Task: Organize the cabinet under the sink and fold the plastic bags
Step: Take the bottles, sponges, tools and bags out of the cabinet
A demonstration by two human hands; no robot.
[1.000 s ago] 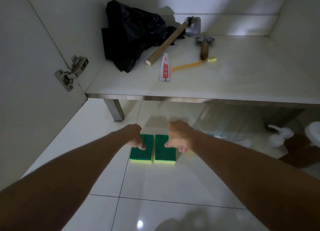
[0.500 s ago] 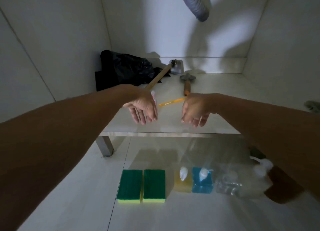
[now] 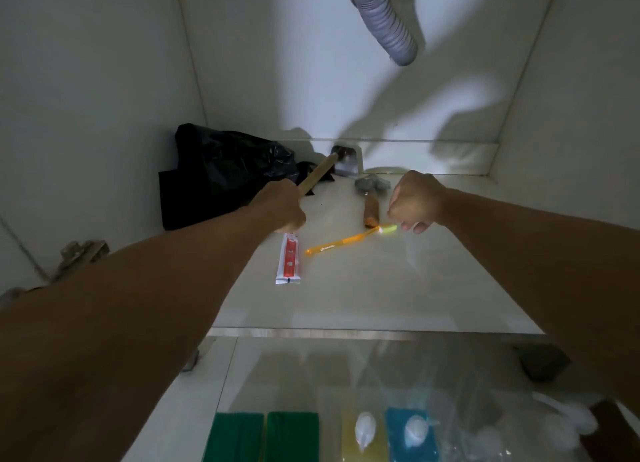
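A crumpled black plastic bag (image 3: 221, 174) lies in the back left corner of the cabinet floor (image 3: 381, 288). My left hand (image 3: 282, 207) is curled over the near end of a wooden tool handle (image 3: 317, 176), just above a red and white toothpaste tube (image 3: 289, 259). What it grips is hidden. My right hand (image 3: 414, 202) has its fingers closed at the green head of an orange toothbrush (image 3: 341, 243), which lies flat. A small hammer (image 3: 371, 198) rests between my hands.
A grey drain hose (image 3: 384, 21) hangs from above at the back. On the tiled floor in front sit two green sponges (image 3: 263, 437), a yellow bottle (image 3: 363, 437), a blue bottle (image 3: 410, 437) and clear plastic (image 3: 485, 430). A door hinge (image 3: 81, 253) is at the left.
Both hands rose from the sponges on the floor and reached into the cabinet. The left now covers the handle end, and the right has closed at the toothbrush head.
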